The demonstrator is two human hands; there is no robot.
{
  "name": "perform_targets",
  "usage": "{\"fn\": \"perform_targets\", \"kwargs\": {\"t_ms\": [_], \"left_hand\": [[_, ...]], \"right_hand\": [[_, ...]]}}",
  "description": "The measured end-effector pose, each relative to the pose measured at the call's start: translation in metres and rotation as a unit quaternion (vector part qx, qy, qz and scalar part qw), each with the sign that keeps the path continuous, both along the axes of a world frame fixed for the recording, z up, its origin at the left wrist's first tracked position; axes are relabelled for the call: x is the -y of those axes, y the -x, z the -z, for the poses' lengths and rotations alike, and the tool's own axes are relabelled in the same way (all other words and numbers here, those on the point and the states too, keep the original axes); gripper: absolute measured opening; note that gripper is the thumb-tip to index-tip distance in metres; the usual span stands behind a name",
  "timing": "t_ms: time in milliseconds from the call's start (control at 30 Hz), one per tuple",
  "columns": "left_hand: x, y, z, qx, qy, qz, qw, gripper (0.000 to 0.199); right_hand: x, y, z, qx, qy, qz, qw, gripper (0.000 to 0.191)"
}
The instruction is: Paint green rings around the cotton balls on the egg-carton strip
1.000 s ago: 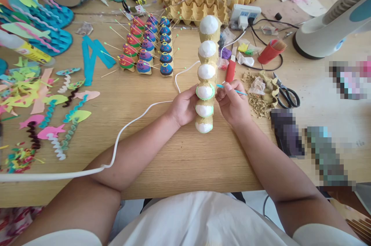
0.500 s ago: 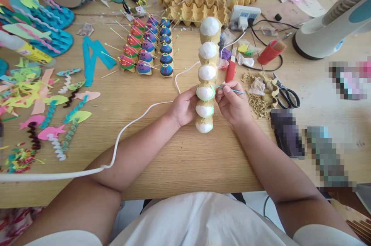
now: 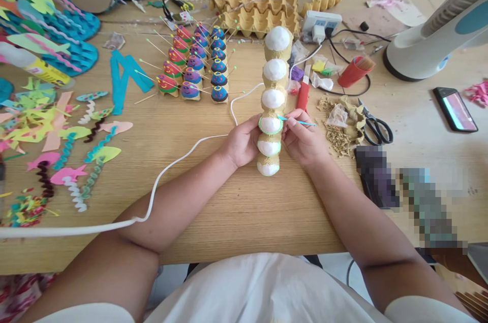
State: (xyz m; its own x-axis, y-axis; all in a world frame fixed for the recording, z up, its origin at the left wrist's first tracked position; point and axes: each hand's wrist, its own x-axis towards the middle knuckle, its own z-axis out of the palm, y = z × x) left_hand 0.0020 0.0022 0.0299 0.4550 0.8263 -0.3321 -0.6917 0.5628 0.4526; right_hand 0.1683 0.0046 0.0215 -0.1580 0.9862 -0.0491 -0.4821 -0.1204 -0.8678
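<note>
In the middle I see an egg carton strip (image 3: 275,98), a column of cups with white-covered domes; the three nearest have light green edging. My left hand (image 3: 244,142) is closed on the strip's left side, its fingertips partly hidden behind it. A thin blue stick (image 3: 303,122), its exact kind unclear, is pinched in my right hand (image 3: 307,142). The stick's left tip meets the edge of the fourth dome from the top. Beyond my left hand stand rows of painted egg-cup caterpillars (image 3: 192,64) with pin-like sticks poking out.
A white cable (image 3: 171,160) crosses my left forearm. Scissors (image 3: 375,127), a red utility knife (image 3: 304,94) and a red cup (image 3: 355,71) lie to the right, near a power strip (image 3: 322,21) and fan (image 3: 419,43). Paper scraps (image 3: 30,120) and fish-shaped cutouts (image 3: 68,174) cover the left.
The blue stick in my right hand has shifted left, so its tip now reaches the fourth dome's edge. My left hand still holds the strip.
</note>
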Motion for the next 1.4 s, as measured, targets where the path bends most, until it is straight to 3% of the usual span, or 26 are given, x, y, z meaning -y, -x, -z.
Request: {"fn": "perform_targets", "kwargs": {"t_ms": [267, 433, 967, 1200, 1400], "left_hand": [[-0.004, -0.003, 0.0, -0.026, 0.009, -0.048, 0.998, 0.032], [-0.006, -0.003, 0.003, -0.033, 0.024, -0.049, 0.998, 0.023], [-0.005, -0.005, -0.002, -0.045, 0.037, -0.039, 0.998, 0.038], [-0.005, -0.011, 0.002, -0.057, 0.039, -0.082, 0.994, 0.033], [-0.005, -0.011, -0.007, -0.013, 0.047, -0.137, 0.989, 0.023]], "right_hand": [[-0.006, -0.007, 0.004, -0.076, 0.053, 0.022, 0.995, 0.047], [-0.014, -0.013, 0.009, -0.097, 0.058, -0.02, 0.993, 0.049], [-0.023, -0.018, 0.016, -0.147, 0.065, -0.037, 0.986, 0.054], [-0.024, -0.018, 0.014, -0.175, 0.088, -0.021, 0.98, 0.031], [-0.033, -0.007, 0.003, -0.195, 0.093, 0.06, 0.975, 0.019]]}}
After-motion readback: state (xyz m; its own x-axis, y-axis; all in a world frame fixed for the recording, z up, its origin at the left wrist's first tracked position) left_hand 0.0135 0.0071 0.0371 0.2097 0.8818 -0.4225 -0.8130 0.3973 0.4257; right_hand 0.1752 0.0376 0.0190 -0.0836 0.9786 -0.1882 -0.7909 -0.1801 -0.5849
